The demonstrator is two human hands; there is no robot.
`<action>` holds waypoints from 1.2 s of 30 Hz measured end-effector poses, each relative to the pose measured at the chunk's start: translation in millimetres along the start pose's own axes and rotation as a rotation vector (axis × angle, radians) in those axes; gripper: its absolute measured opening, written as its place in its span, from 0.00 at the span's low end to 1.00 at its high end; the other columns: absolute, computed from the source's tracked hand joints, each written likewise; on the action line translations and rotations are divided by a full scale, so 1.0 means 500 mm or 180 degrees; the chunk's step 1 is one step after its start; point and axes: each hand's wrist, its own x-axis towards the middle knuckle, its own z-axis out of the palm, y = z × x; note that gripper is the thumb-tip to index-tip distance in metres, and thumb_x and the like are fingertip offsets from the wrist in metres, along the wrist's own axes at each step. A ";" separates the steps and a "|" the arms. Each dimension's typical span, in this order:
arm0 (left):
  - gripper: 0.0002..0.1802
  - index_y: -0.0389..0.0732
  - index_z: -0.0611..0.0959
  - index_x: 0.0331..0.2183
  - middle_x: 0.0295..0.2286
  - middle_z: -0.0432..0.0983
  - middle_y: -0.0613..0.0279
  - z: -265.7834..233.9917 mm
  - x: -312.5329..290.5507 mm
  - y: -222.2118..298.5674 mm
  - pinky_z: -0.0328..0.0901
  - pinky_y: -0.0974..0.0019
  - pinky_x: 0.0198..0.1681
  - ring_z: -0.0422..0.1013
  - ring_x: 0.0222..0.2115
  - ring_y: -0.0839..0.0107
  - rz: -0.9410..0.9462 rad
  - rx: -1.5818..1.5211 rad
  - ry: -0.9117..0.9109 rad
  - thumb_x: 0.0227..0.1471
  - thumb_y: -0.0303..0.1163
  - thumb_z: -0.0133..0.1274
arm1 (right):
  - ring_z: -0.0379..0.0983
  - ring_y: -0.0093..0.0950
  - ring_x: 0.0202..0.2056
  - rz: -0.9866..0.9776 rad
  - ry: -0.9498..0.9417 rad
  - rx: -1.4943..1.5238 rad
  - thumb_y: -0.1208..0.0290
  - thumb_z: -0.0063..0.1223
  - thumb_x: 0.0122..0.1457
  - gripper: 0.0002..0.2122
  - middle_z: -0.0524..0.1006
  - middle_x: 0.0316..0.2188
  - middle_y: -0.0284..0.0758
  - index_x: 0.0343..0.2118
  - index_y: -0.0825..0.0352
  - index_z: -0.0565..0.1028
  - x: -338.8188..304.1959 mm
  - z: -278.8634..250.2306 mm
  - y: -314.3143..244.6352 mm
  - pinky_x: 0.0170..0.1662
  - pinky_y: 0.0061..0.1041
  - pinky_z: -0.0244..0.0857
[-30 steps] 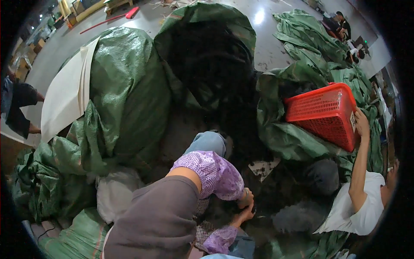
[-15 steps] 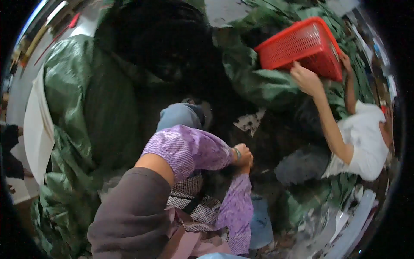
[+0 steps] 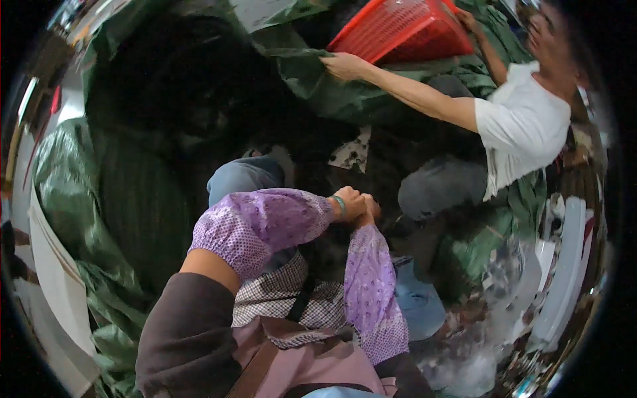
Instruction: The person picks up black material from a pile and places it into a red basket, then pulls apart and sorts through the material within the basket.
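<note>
My left hand [image 3: 348, 201] and my right hand [image 3: 370, 207] are together in front of my knees, touching each other, both with fingers curled closed. Whatever lies between them, if anything, is hidden or too small to make out. A green band circles my left wrist, and purple patterned sleeve covers [image 3: 279, 215] reach up both forearms. Around and beyond the hands spreads a black heap [image 3: 179, 79], its material too dark to name. Just past my hands lies a pale, dark-spotted scrap [image 3: 353, 151].
At the right a person in a white shirt [image 3: 524, 126] holds a red plastic basket [image 3: 405, 30] and green sheeting [image 3: 312, 83]. More green sheeting [image 3: 60, 159] rises at the left. Clear plastic bags [image 3: 497, 298] lie at the lower right.
My view has shifted, so the scene sits further left. My hands stay together. The other person's near hand has left the basket and now grips the green sheeting; the basket is tilted differently.
</note>
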 end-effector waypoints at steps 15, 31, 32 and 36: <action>0.13 0.46 0.75 0.26 0.25 0.70 0.55 0.013 -0.059 0.044 0.62 0.58 0.30 0.67 0.28 0.59 0.0091 -0.0433 -0.1124 0.31 0.34 0.43 | 0.66 0.33 0.31 -0.0189 0.0293 -0.1555 0.66 0.50 0.36 0.17 0.68 0.30 0.40 0.32 0.66 0.67 0.061 -0.338 0.003 0.35 0.28 0.60; 0.23 0.33 0.71 0.34 0.30 0.69 0.48 0.062 -0.008 -0.055 0.60 0.65 0.34 0.66 0.30 0.60 -0.0256 -0.2228 -0.0652 0.37 0.41 0.49 | 0.63 0.18 0.28 -0.0790 -0.0971 -0.0142 0.54 0.48 0.42 0.16 0.69 0.24 0.26 0.28 0.62 0.72 -0.169 -0.132 0.012 0.33 0.17 0.56; 0.21 0.33 0.72 0.33 0.29 0.69 0.50 0.060 -0.011 -0.048 0.60 0.66 0.34 0.66 0.31 0.62 -0.0251 -0.2159 -0.1056 0.38 0.39 0.49 | 0.62 0.18 0.28 -0.0780 -0.1129 -0.0435 0.54 0.49 0.42 0.16 0.69 0.25 0.26 0.29 0.62 0.71 -0.165 -0.130 0.016 0.34 0.17 0.55; 0.18 0.34 0.72 0.31 0.28 0.70 0.51 0.079 -0.021 -0.028 0.60 0.66 0.32 0.67 0.30 0.63 0.0177 -0.2234 -0.1550 0.38 0.36 0.50 | 0.62 0.18 0.30 -0.0898 -0.1202 -0.1050 0.56 0.51 0.41 0.17 0.69 0.25 0.27 0.30 0.65 0.71 -0.149 -0.114 0.047 0.36 0.17 0.54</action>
